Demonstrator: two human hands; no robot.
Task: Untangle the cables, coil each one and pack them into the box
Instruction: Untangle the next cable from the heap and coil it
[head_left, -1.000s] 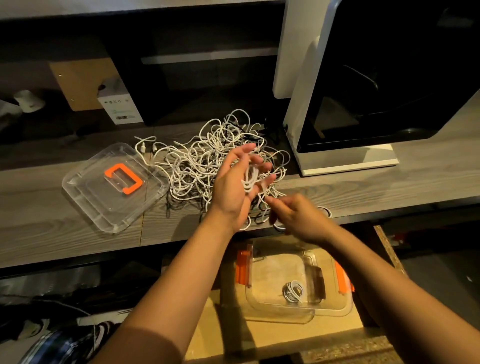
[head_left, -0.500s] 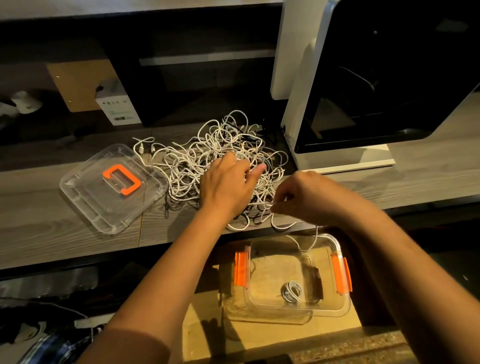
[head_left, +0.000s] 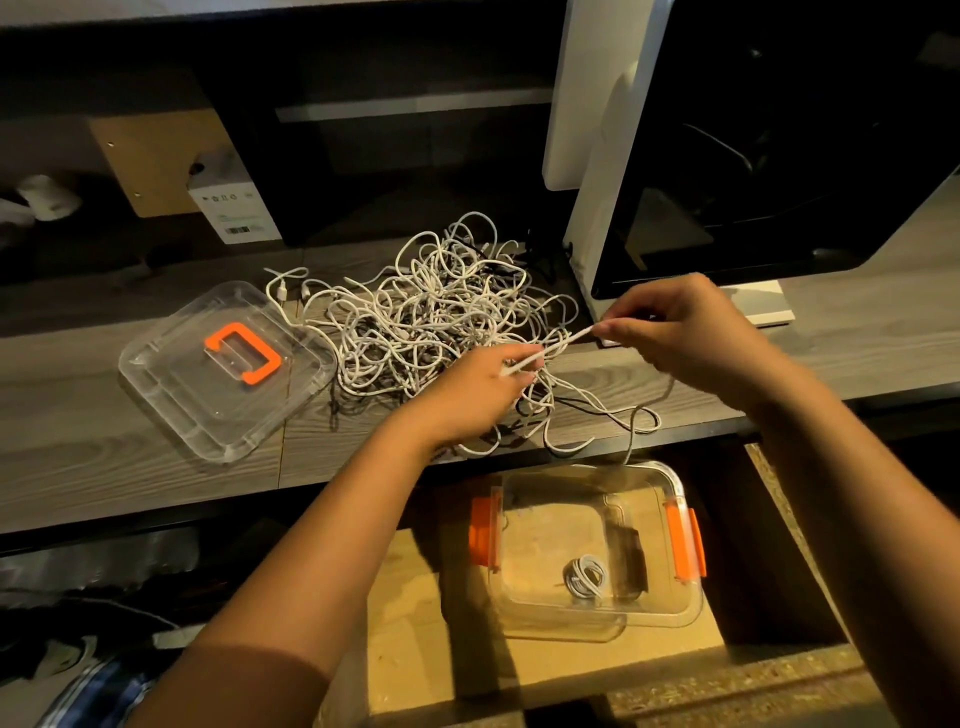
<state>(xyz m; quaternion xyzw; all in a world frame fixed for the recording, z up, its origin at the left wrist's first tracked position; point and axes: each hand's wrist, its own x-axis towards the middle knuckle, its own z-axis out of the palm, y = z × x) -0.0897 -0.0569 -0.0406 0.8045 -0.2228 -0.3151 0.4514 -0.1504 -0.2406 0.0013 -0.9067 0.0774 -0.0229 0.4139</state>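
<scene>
Woodgrain shelf (head_left: 104, 467) under white cable tangle (head_left: 426, 312) — one strand (head_left: 563, 343) taut between pinches of left hand (head_left: 467, 395) and right hand (head_left: 691, 332)

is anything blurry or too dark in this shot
Head view: dim warm light, the recess behind the cable pile nearly black; head view: the right hand and the cable it pinches look slightly motion-blurred; head view: wide-angle lens bows the desk edge.

Pretty dim, warm light here. Grey wood-grain tabletop (head_left: 78, 457), and right behind the right grip (head_left: 691, 332) there's a white-framed machine (head_left: 597, 156) with a dark window. Way up-left of the left grip (head_left: 467, 395), a small white carton (head_left: 234, 202) leans by a brown board (head_left: 150, 156). Pale wooden shelf (head_left: 415, 623) below.
</scene>
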